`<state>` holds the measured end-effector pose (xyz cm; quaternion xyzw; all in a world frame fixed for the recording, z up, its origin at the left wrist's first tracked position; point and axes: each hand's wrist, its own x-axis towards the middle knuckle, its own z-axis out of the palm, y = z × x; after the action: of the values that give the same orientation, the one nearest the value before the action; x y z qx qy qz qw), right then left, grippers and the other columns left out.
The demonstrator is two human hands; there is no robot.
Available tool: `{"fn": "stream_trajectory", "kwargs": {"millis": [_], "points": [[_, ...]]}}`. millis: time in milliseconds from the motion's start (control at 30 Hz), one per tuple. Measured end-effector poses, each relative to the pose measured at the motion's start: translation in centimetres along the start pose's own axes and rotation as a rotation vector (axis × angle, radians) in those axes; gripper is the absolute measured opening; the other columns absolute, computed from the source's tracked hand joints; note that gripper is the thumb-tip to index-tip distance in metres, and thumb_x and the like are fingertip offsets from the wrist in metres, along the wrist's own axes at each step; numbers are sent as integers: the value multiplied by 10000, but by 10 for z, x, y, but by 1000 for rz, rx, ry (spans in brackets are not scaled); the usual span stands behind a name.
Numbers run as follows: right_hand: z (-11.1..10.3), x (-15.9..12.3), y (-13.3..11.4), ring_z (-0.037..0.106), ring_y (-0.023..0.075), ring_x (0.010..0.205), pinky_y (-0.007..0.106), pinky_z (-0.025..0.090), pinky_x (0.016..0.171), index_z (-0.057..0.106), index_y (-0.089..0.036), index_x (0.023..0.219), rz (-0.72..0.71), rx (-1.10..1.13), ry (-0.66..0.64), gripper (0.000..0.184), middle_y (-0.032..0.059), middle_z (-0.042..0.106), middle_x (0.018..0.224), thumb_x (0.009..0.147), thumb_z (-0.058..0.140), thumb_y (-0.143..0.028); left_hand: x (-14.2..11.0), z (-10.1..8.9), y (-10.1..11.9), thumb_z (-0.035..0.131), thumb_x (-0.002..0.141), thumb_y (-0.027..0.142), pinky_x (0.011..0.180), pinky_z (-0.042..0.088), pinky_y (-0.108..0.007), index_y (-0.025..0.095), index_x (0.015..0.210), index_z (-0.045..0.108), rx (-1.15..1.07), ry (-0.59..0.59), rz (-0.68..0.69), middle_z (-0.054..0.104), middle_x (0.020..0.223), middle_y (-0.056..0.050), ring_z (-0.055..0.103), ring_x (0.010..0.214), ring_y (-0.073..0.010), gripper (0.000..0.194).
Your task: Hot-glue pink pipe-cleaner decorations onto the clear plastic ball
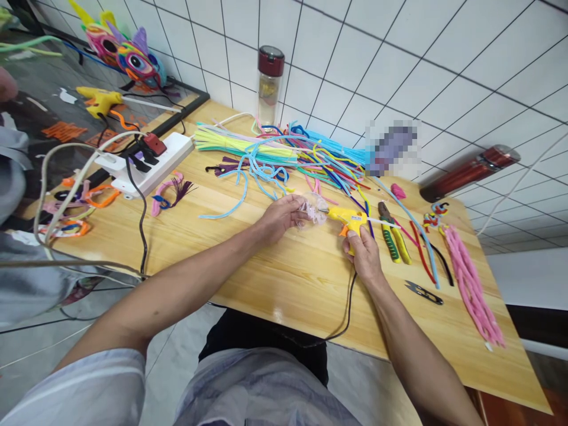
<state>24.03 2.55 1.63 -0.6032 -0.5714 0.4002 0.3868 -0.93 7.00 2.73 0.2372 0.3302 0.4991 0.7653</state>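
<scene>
My right hand (364,255) is wrapped round the handle of a yellow hot glue gun (348,218), with a white glue stick (385,223) jutting from its back and a black cord hanging down. The gun's nozzle points left, at a clear, crinkled plastic piece (314,208). That piece is pinched in the fingers of my left hand (281,220); whether the nozzle touches it, I cannot tell. Close to the right hand lie pliers (390,234) with green and yellow handles. Behind both hands spreads a heap of coloured pipe cleaners (284,151).
A white power strip (153,163) with cords sits left. Thread snips (423,292) and a pink braided bundle (473,284) lie right. A glass bottle (269,89) and a tilted red flask (470,173) stand by the tiled wall. Another glue gun (100,100) rests on the left table.
</scene>
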Motion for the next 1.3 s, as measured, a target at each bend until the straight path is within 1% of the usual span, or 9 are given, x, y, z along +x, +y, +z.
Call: {"fn": "stream_trajectory", "kwargs": {"millis": [167,233,367,633,733,867,1067,1233,1300], "points": [[4,0,-6,405,145,543,255,301,415,572,-267,1000,19,92,14,434,-34,511,654,904,633,-685,-2,3,1,643,1004,189,536,494,-211,158,888,584,15,2,-2,715,755,-22,738,631,-139,134],[4,1,-6,399,140,538,249,293,414,576,-265,1024,15,93,0,437,-39,506,657,911,626,-684,-2,4,2,648,1002,192,530,489,-209,155,886,588,21,-4,-3,718,759,-25,737,632,-138,136],[2,2,-2,409,137,541,247,315,426,590,-260,1036,-10,28,-4,448,-43,517,667,926,605,-694,-1,3,0,712,972,225,541,493,-209,152,899,597,28,-6,3,728,783,-30,737,638,-137,154],[-2,2,2,439,147,557,254,349,442,591,-263,975,-42,-52,12,424,-39,533,662,940,586,-685,-1,2,-1,730,960,244,558,494,-210,157,891,595,34,-19,-1,732,783,-33,736,643,-140,175],[-2,2,3,438,145,553,257,352,448,596,-261,973,-46,-68,15,417,-39,537,658,942,584,-676,-3,4,1,715,971,226,546,483,-204,154,887,597,33,-8,-6,730,776,-33,735,637,-136,161],[-1,3,4,449,145,558,256,350,449,593,-257,954,-46,-73,17,424,-36,548,663,940,584,-681,-5,7,3,643,1008,188,528,475,-206,151,881,596,34,12,-12,723,754,-32,732,617,-136,140],[-1,2,4,468,150,572,263,367,460,598,-252,953,-44,-88,20,438,-28,562,665,939,582,-689,-4,5,3,701,979,216,536,477,-204,153,895,598,22,-5,-6,734,776,-36,737,627,-138,147],[-2,3,5,462,147,557,269,364,462,594,-252,933,-48,-91,23,448,-27,569,659,935,588,-700,-4,5,3,621,1017,182,528,483,-206,152,894,590,18,-3,-11,732,760,-35,740,626,-141,130],[-2,3,6,455,145,551,274,366,465,593,-250,921,-57,-101,24,443,-27,568,654,938,587,-693,-4,5,3,614,1021,179,535,492,-207,151,897,588,18,-1,-14,734,757,-38,739,626,-141,129]]}}
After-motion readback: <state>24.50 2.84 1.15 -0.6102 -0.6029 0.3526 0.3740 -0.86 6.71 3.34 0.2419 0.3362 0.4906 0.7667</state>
